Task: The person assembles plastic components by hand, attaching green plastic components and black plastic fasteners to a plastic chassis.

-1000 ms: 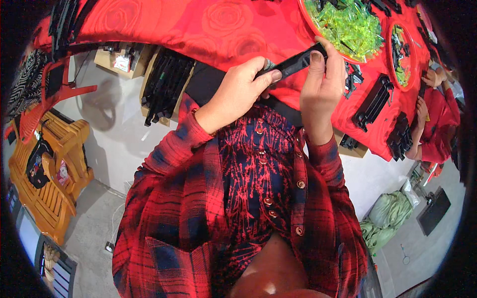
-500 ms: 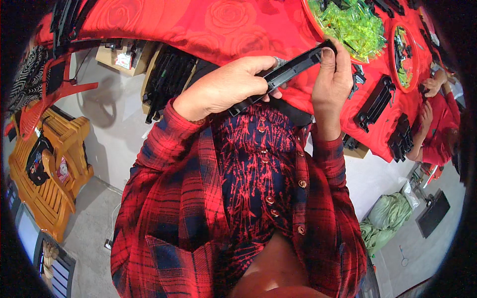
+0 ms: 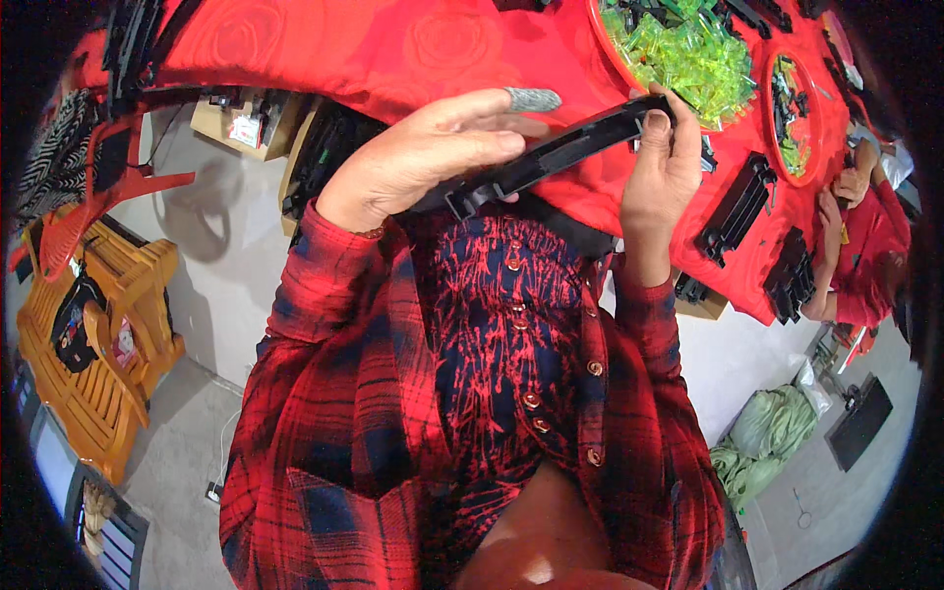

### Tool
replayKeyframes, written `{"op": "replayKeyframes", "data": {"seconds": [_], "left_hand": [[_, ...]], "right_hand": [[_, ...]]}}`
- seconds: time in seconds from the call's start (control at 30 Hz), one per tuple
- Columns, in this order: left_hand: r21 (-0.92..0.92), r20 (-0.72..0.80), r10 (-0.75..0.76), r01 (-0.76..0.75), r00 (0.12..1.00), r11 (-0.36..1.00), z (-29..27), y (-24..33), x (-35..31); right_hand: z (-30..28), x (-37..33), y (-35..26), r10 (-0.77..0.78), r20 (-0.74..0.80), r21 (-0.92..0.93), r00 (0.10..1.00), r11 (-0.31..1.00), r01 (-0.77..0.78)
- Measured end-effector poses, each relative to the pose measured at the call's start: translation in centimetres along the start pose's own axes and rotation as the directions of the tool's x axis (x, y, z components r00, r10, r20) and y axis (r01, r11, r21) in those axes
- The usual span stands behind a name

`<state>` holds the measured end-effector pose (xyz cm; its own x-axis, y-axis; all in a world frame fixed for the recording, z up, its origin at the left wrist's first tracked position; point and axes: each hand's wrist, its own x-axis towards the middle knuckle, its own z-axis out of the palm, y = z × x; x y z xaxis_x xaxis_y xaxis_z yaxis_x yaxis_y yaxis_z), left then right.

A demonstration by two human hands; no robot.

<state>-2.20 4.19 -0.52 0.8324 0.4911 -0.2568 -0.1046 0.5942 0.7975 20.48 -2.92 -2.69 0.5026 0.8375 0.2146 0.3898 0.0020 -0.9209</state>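
Note:
A long, narrow black plastic part [image 3: 565, 152], like a housing or cartridge frame, slants in front of my body above the edge of the red-covered table. My right hand [image 3: 664, 162] pinches its upper right end between thumb and fingers. My left hand [image 3: 423, 152] is at its lower left end with the fingers stretched out. A grey finger cover [image 3: 534, 99] is on one of its fingertips. The left thumb lies close along the part, and a bit of a fingertip shows under it; whether they press on it is hard to make out.
A red-rimmed basket of yellow-green clear plastic pieces [image 3: 688, 64] stands beyond my right hand. Right of it is a smaller red tray [image 3: 814, 162] of mixed pieces. Similar black parts [image 3: 737, 208] lie on the red cloth [image 3: 393, 44]. At right, another person's hands [image 3: 854, 182] are at work.
My left hand has loosened from its grip round the black part, and its fingers have straightened. The part's lower left end now shows more. My right hand still holds the other end.

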Motion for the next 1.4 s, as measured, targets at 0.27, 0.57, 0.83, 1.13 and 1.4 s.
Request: {"op": "replayKeyframes", "data": {"seconds": [0.27,0.57,0.83,1.13,1.4], "left_hand": [[0.265,-0.067,0.045,-0.025,0.997,0.964,1.3,-2.3,1.4],[0.805,-0.092,0.410,-0.174,0.907,0.566,3.8,-3.8,1.8],[0.460,-0.349,0.126,0.053,0.929,0.887,4.6,-3.6,1.2],[0.349,-0.385,0.068,0.077,0.921,0.934,4.3,-3.7,1.0],[0.289,-0.392,-0.032,0.156,0.920,0.945,4.1,-5.3,1.5]], "right_hand": [[0.3,-0.1,-1.1,-0.034,0.060,0.096,0.998,0.995,0.028],[0.8,0.0,-2.1,-0.173,0.078,-0.103,0.982,0.978,0.181],[1.2,-0.4,-2.5,-0.156,0.097,-0.004,0.983,0.988,0.157],[1.3,-0.7,-2.4,-0.239,0.074,-0.135,0.968,0.960,0.247],[2.0,-0.7,-1.7,-0.267,0.063,-0.219,0.962,0.936,0.275]]}}
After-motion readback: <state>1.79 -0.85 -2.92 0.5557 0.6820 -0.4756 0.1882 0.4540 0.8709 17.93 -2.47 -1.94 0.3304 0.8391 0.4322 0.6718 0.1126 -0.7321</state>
